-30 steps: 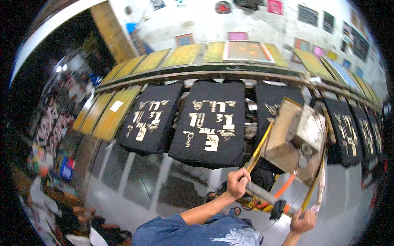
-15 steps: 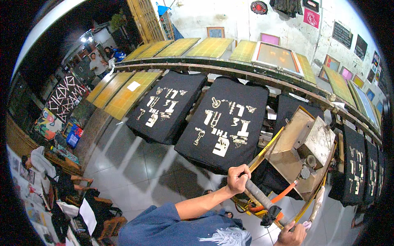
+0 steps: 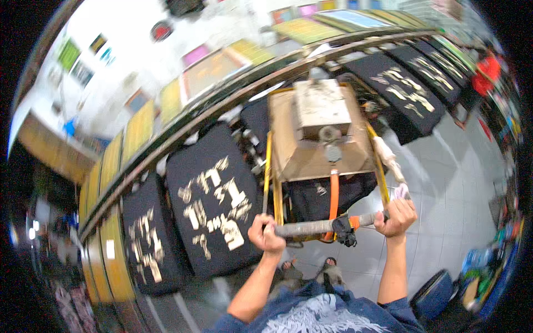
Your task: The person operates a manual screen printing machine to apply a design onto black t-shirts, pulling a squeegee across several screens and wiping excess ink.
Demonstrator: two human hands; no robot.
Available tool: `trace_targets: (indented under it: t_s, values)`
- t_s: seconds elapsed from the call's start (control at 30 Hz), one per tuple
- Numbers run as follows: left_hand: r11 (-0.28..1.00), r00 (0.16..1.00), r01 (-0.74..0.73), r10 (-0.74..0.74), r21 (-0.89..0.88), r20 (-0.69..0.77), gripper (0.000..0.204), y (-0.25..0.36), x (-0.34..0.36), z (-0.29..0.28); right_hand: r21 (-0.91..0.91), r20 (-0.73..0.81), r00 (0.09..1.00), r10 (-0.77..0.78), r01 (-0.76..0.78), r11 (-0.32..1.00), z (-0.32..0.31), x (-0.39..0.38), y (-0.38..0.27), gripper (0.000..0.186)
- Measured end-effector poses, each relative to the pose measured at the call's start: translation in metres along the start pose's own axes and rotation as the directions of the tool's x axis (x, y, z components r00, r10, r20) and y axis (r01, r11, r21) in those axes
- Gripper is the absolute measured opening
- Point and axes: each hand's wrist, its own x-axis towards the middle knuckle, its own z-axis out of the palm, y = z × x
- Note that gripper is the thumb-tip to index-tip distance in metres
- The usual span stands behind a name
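My left hand (image 3: pixel 266 234) is closed round the left end of a grey-wrapped handlebar (image 3: pixel 308 227). At the bar's right end, my right hand (image 3: pixel 396 217) has its fingers wrapped round it too. The bar belongs to a yellow-framed metal hood (image 3: pixel 284 158) with a pale box (image 3: pixel 322 108) on top, perhaps a dryer. From the hood an orange hose (image 3: pixel 333 194) runs down to the bar, where a black strap (image 3: pixel 345 228) is tied. The hood sits over a black T-shirt (image 3: pixel 351 191) that it partly hides.
Printed black T-shirts (image 3: pixel 186 161) lie on boards to the left, with others (image 3: pixel 408 83) to the right. Behind them runs a long rail (image 3: pixel 208 115) with yellow mesh screens (image 3: pixel 139 129). A person in red (image 3: pixel 488 72) stands far right; dark blue seat-like thing (image 3: pixel 433 294) lower right.
My view has swung to the right and tilted. The hood and handlebar now stand mid-picture in front of me, with both hands still gripping the bar.
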Motion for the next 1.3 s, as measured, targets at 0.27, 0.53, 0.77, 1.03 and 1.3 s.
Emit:
trace_targets:
  t_s: [0.27, 0.53, 0.77, 1.03, 1.3]
  values:
    - [0.998, 0.994, 0.001, 0.006, -0.063, 0.111, 0.02, 0.016, 0.001, 0.021, -0.051, -0.105, 0.994, 0.031, -0.036, 0.998, -0.01, -0.006, 0.014, 0.048]
    - [0.986, 0.989, -0.146, 0.146, 0.08, 0.003, 0.024, -0.005, 0.023, 0.002, 0.116, -0.401, 0.9, 0.167, -0.131, 0.985, 0.018, -0.01, -0.014, 0.045]
    - [0.931, 0.996, -0.082, 0.084, 0.355, 0.01, 0.03, 0.034, 0.071, -0.086, 0.659, -0.485, 0.844, 0.228, 0.181, 0.73, 0.087, 0.064, -0.15, 0.019]
    - [0.746, 0.953, -0.279, 0.293, 0.605, 0.078, 0.026, 0.049, 0.056, -0.082, 0.316, -0.583, 0.809, 0.075, 0.14, 0.938, 0.051, -0.042, -0.063, 0.029]
    - [0.699, 0.939, -0.297, 0.338, 0.65, 0.066, 0.023, 0.05, 0.035, -0.046, 0.346, -0.625, 0.772, 0.111, 0.147, 0.926, 0.035, -0.039, -0.027, 0.03]
